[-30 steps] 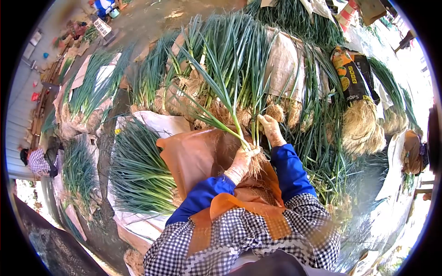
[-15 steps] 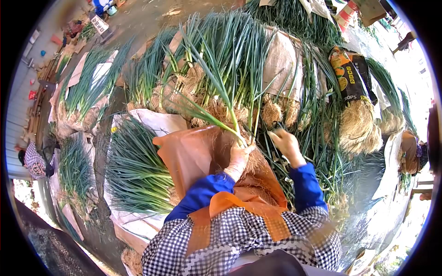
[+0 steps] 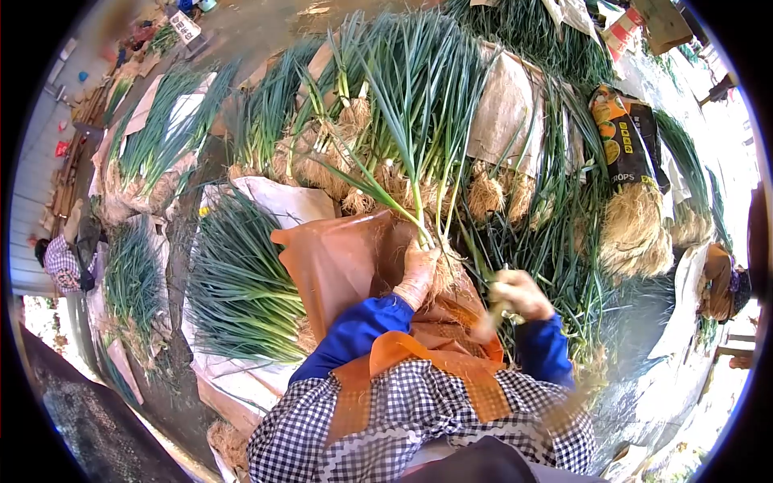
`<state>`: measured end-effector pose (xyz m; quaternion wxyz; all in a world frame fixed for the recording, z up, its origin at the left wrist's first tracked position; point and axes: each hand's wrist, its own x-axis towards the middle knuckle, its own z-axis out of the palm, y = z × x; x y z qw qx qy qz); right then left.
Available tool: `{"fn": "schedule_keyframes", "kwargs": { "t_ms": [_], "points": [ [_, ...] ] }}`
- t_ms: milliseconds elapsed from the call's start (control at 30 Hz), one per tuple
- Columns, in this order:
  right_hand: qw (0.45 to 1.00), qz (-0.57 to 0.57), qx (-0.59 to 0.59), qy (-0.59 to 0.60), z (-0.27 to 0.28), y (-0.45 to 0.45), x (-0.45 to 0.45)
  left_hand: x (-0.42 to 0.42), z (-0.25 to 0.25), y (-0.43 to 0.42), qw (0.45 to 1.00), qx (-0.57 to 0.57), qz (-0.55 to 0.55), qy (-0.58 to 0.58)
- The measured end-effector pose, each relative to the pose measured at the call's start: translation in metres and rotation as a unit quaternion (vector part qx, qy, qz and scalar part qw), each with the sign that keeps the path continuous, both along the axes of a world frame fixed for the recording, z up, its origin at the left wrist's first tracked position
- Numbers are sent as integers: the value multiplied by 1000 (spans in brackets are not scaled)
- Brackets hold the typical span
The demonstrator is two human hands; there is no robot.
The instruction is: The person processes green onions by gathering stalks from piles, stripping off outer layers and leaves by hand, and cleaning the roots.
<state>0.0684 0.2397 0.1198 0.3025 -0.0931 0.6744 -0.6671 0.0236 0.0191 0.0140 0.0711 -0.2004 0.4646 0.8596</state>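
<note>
My left hand [image 3: 417, 272] grips a few green onions [image 3: 418, 201] by their pale stems, just above the roots. Their leaves fan upward, and a mat of stringy roots [image 3: 448, 270] hangs beside my fingers. To the right, my right hand [image 3: 522, 295] is curled closed and partly blurred. A limp green onion leaf [image 3: 475, 256] runs into its grip, with a pale, smeared end below the fingers. Beneath both hands an orange-brown plastic apron [image 3: 326, 262] is spread over my lap.
Bundles of green onions [image 3: 241, 282] lie on sheets to the left. Rooted bunches [image 3: 310, 165] stand in a row ahead. Loose leaves [image 3: 555, 241] are heaped at right, near a black-and-orange bag [image 3: 624, 145]. Another person [image 3: 64, 262] is at far left.
My right hand has moved down and slightly right, away from the left hand, with a leaf now in it. The left hand still holds the green onions, whose leaves stand more upright.
</note>
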Motion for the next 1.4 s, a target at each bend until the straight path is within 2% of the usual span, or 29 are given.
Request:
{"fn": "schedule_keyframes", "kwargs": {
  "t_ms": [67, 100, 133, 167, 200, 233, 267, 333, 367, 433, 467, 500, 533, 600, 667, 733, 867, 900, 933, 967, 1000, 1033, 1067, 1133, 1200, 1233, 1267, 1300, 1400],
  "points": [
    [954, -54, 280, -93, 20, 33, 5, 1, -2, -2, 999, 40, 11, 23],
    [854, 31, 519, -19, -33, 69, 2, 1, 8, -4, 999, 34, -13, 13],
    [687, 113, 716, 52, -86, 96, 1, 2, 14, -6, 999, 28, -38, 3],
    [687, 135, 705, 112, -72, 82, -6, 0, 25, -6, 999, 9, -44, -4],
    [806, -5, 562, 187, -69, 59, -19, 4, 37, -5, 998, 46, -25, -20],
    [909, -144, 367, 132, -58, 26, -37, 3, 40, -9, 995, 69, -53, -41],
    [957, -184, 222, 16, -40, -9, -52, 6, 40, -14, 990, 90, -83, -65],
    [981, -189, 14, -44, -30, -56, -83, 7, 30, -9, 989, 114, -80, -45],
    [980, -188, 25, -60, -43, -74, -101, 10, 39, -5, 986, 144, -68, -48],
    [954, -280, -108, 17, -107, -115, -126, 14, 61, -2, 979, 178, -46, -87],
    [943, -283, -166, -60, -109, -125, -132, 13, 48, -9, 980, 175, -41, -88],
    [946, -319, 13, 55, -112, -128, -129, 10, 31, -17, 968, 216, -79, -103],
    [904, -341, 193, 170, -111, -131, -125, 9, 27, -21, 952, 259, -118, -118],
    [867, -362, 269, 211, -108, -125, -111, 11, 16, -21, 946, 271, -90, -155],
    [898, -309, 256, 182, -82, -113, -83, 14, 3, -22, 949, 269, -70, -148],
    [975, -211, 68, -10, -27, -90, -40, 14, 8, -24, 952, 271, -59, -133],
    [983, -134, 76, -102, -3, 6, 6, 4, 23, -34, 966, 211, -48, -141],
    [925, -33, 372, -66, -25, 25, -9, 1, 19, -33, 978, 169, -59, -105],
    [773, 72, 630, -27, -46, 36, -22, 2, 17, -30, 987, 126, -70, -70],
    [742, 24, 659, 122, -34, 30, -15, 5, 16, -27, 989, 111, -93, -27],
    [838, -107, 512, 153, -29, 10, -22, 2, 15, -20, 989, 113, -95, -24],
    [920, -175, 349, -17, 2, -27, -32, 3, 11, -11, 996, 75, -56, 9],
    [939, -151, 302, 65, 0, -49, -39, 7, 9, -8, 999, 34, -20, 38],
    [913, -11, 383, 138, 14, -90, -60, 7, 9, -11, 997, 24, -67, 39],
    [887, 71, 390, 235, -5, -97, -68, 8, 3, -19, 998, 45, -25, 30],
    [914, 51, 314, 250, -2, -86, -64, 6, 18, -24, 999, 1, -31, 9],
    [931, 56, 273, 237, 8, -78, -57, 5, 33, -30, 998, -42, -38, -16],
    [931, 112, 260, 230, 2, -57, -48, 2, 32, -36, 997, 72, 7, -12],
    [886, 224, 397, 90, 18, -4, -14, -7, 30, -52, 998, 51, 13, -35]
  ]
}}
